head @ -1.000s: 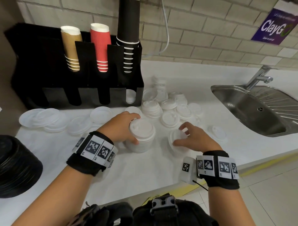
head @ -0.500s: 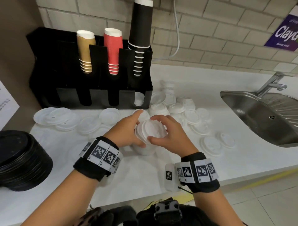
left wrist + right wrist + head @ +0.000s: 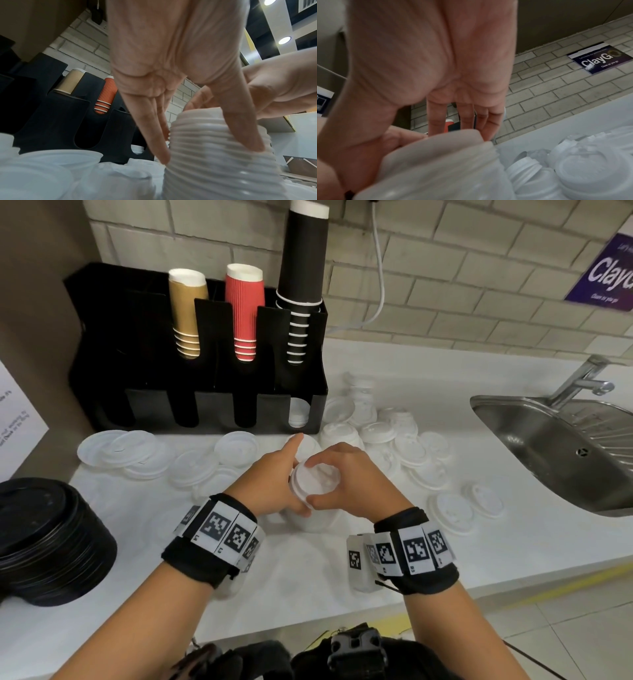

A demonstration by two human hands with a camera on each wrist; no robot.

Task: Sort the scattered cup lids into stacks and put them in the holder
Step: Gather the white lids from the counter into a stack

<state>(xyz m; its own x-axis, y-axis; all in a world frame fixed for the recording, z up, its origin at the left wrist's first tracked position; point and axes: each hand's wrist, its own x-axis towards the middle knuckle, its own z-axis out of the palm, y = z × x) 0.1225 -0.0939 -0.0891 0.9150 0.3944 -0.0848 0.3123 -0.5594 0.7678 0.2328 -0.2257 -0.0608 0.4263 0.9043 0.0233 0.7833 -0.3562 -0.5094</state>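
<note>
Centre of the head frame: a tall stack of white plastic dome lids [image 3: 310,501] stood on the white counter [image 3: 308,570], long axis near upright, top leaning slightly toward the left of the frame. Gripped low on its ribbed side by the left hand [image 3: 274,477], fingers [image 3: 159,148] curled down round the ridges and thumb pressed on the near face. Pinched at the top rim by the right hand [image 3: 346,477], thumb on the near edge and fingertips hooked over the far edge of the uppermost lid.

Upper left of the frame: the black plastic cup-and-lid holder [image 3: 205,402], with a few white lids showing in its rightmost lower slot [image 3: 298,414]. Directly beyond the stack, so likely a short forward carry. Left hand nearer the holder; right hand nearer the loose white lids [image 3: 404,446] scattered at centre right.

Judged as squaring up the stack before loading. Risk: a tilted column fanning apart if lifted from the top alone.

Flat clear lids [image 3: 137,453] spread along the left; a pile of black lids [image 3: 51,542] at the lower left edge.
</note>
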